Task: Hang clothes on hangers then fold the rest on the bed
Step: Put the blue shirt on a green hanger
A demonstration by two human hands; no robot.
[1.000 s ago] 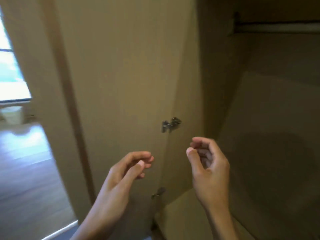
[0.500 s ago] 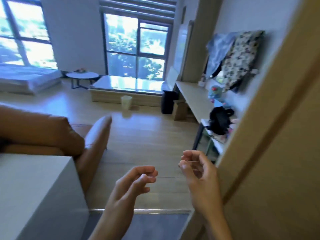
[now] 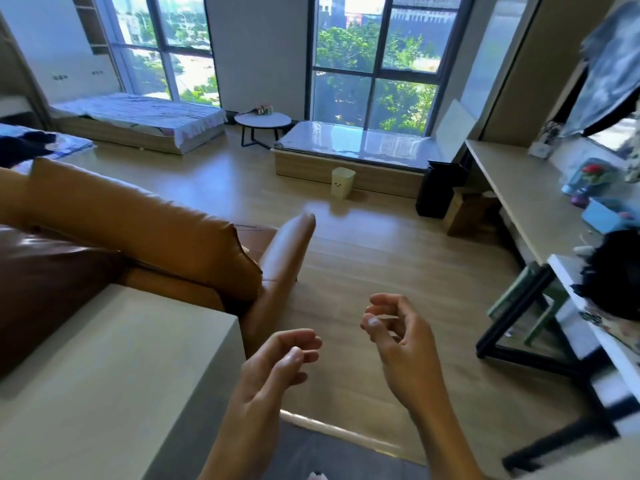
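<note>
Left hand [image 3: 273, 372]: fingers loosely curled, thumb near the forefinger, nothing in it. Right hand [image 3: 398, 337]: same loose curl, palm turned inward, empty. Both hang in the air, apart from each other, just right of the tan leather sofa [image 3: 156, 230] and nearer the camera than its armrest.

Under the hands is a light wood floor [image 3: 363, 265], which runs from the sofa out to the windows [image 3: 374, 57]. A grey floor section [image 3: 332, 455] behind a pale threshold strip sits at the bottom edge, nearer than the sofa.

A beige flat-topped cabinet [image 3: 104, 375] butts against the sofa's near side.

Clothes:
- A dark navy garment [image 3: 20, 148] lies on a bed corner [image 3: 69, 143] behind the sofa's left end, cut off by the frame edge.
- A grey-blue garment [image 3: 609, 71] hangs on the wall well right of the sofa, across the floor.
- A black bundle [image 3: 616, 271] lies on a white table [image 3: 571, 282] below it. Can't tell what it is.

A second bed [image 3: 138, 116] with pale bedding stands beyond the sofa, under the left window.

Beyond the sofa's right armrest:
- A round side table [image 3: 262, 121].
- A glossy window platform [image 3: 353, 143].
- A pale wastebasket [image 3: 343, 181] with a printed face, just in front of the platform.

Further right of the sofa, a black bin [image 3: 438, 188] and a cardboard box [image 3: 464, 216] stand side by side at the end of a long desk [image 3: 512, 188].
</note>
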